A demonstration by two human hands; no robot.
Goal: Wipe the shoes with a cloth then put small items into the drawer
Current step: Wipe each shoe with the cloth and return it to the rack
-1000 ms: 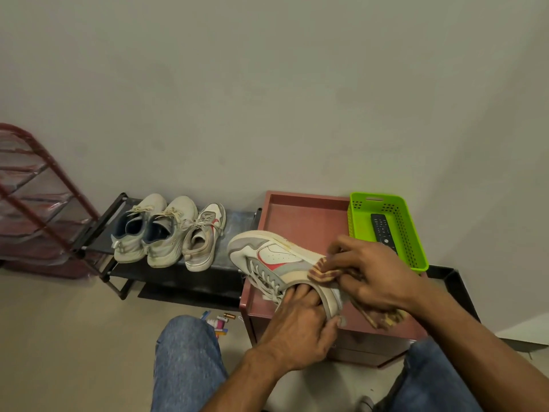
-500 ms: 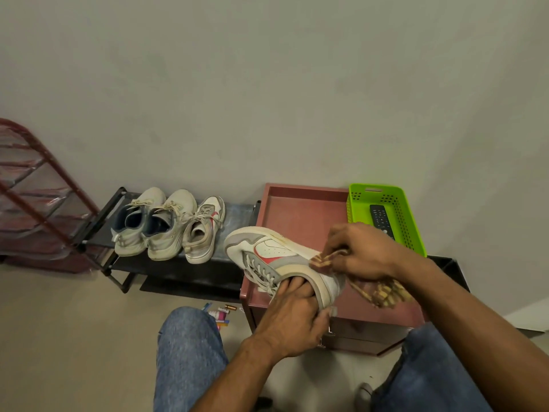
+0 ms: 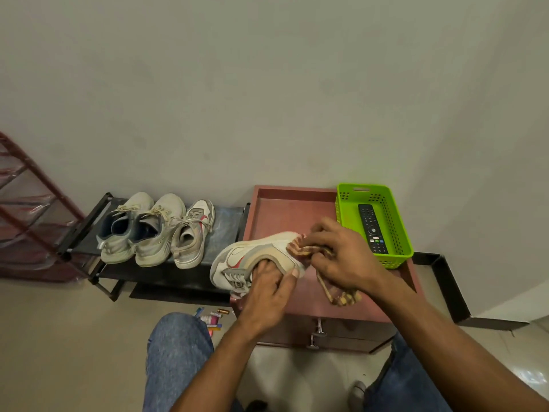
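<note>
The left hand [image 3: 269, 288] grasps a white shoe [image 3: 252, 258]: its fingers go inside the opening and the thumb lies over the heel edge. The shoe is held on its side above the front part of the tabletop [image 3: 292, 214], with the toe to the left, and it has a red mark and grey bands on the side. The right hand [image 3: 346, 257] grasps a striped cloth [image 3: 306, 248] and presses one bunched end against the heel part of the shoe; the other end of the cloth hangs down under the wrist, over the tabletop. The tabletop is the reddish top of a small cabinet with a raised rim, and on the cabinet front, below the hands, there are metal drawer handles [image 3: 317, 333]. At the right back corner of the tabletop stands a green basket [image 3: 395, 230] with a black remote [image 3: 371, 228] lying in it. To the left of the cabinet a low black rack [image 3: 228, 221] carries three more pale shoes [image 3: 157, 228] side by side, toes toward the wall. On the floor between the rack and the person's left knee [image 3: 178, 349] lie some small items [image 3: 212, 318]; one looks like a battery, the others I cannot tell. A red shelf [image 3: 32, 209] stands at the far left against the wall.
</note>
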